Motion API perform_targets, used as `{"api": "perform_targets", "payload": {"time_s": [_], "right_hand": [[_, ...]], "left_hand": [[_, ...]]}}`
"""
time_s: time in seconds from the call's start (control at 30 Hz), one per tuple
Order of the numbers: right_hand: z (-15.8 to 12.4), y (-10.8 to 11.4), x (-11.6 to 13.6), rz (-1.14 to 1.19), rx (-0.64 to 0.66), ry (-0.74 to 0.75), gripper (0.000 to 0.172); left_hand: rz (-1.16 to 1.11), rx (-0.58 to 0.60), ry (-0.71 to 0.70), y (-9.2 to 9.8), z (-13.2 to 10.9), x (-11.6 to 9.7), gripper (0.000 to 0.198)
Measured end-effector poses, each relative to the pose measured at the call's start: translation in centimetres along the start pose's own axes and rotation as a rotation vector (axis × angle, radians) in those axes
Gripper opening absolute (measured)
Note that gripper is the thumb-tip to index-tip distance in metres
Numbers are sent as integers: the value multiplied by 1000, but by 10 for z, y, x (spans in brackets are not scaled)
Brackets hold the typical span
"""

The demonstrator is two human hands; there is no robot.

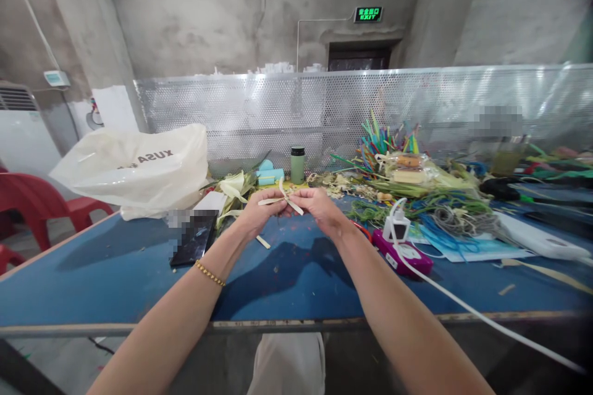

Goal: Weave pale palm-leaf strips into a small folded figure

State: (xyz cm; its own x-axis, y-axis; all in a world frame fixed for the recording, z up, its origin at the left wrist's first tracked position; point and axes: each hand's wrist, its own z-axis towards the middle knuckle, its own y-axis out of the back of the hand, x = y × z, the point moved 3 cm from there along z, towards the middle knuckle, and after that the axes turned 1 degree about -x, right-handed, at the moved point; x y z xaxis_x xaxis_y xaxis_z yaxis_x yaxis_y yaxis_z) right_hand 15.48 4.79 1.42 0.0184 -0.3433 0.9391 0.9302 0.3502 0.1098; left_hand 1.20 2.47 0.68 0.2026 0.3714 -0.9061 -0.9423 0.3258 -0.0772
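Both my hands meet over the middle of the blue table (152,278). Between them are crossed pale strips (281,199) that look like flat straw or leaf, with ends sticking out upward, left and lower right. My left hand (263,208) pinches the strips from the left. From the right, the fingers of my right hand (315,205) close on the same strips. Fingertips overlap there, so the crossing is partly hidden. One short loose strip (263,242) lies on the table below my left hand.
At left are a large white bag (139,163) and a black tablet-like device (194,237). A green bottle (297,165) stands behind my hands. Rightward are a purple power strip (402,253) with a white cable, tangled cords (458,220) and a bundle of coloured stems (384,142).
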Motion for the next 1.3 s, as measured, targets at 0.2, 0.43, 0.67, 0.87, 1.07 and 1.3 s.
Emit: {"api": "perform_targets", "payload": {"time_s": [0.2, 0.43, 0.67, 0.87, 1.07, 1.3], "right_hand": [[1, 13, 11, -530, -364, 344, 18], [-12, -2, 30, -714, -190, 720, 16], [-13, -3, 32, -656, -327, 666, 12], [-10, -3, 25, -614, -332, 610, 13], [-12, -4, 30, -554, -320, 618, 12], [-12, -1, 27, -462, -355, 485, 21]], "left_hand": [[-146, -127, 51, 6, 3, 0, 20], [-237, -185, 74, 7, 3, -3, 14], [-106, -131, 23, -4, 1, -5, 13], [-66, -73, 15, -7, -1, -9, 15], [-145, -38, -21, -3, 0, -9, 17], [-300, -51, 150, 1, 0, -3, 10]]}}
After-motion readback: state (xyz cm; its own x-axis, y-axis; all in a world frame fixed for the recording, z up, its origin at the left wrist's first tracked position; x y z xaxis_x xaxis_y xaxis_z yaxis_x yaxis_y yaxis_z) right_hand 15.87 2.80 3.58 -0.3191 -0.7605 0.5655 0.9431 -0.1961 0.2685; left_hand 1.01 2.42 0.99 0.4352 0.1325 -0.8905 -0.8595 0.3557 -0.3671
